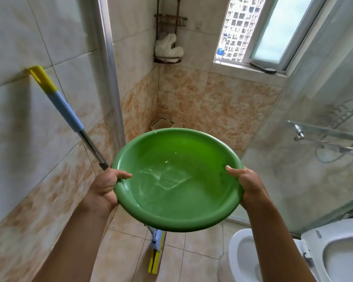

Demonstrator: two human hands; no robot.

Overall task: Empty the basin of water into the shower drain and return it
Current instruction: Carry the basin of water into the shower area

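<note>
A round green basin hangs in the air in front of me, roughly level, with clear water lying in its bottom. My left hand grips its left rim, thumb over the edge. My right hand grips the right rim the same way. Beyond the basin lies the shower stall's tiled corner, where a small square drain cover shows just above the basin's far rim. The basin hides most of the shower floor.
A mop with a blue and yellow handle leans on the left wall, its head on the floor below the basin. A glass shower door stands at right. A white toilet sits at lower right. A corner rack holds a cloth.
</note>
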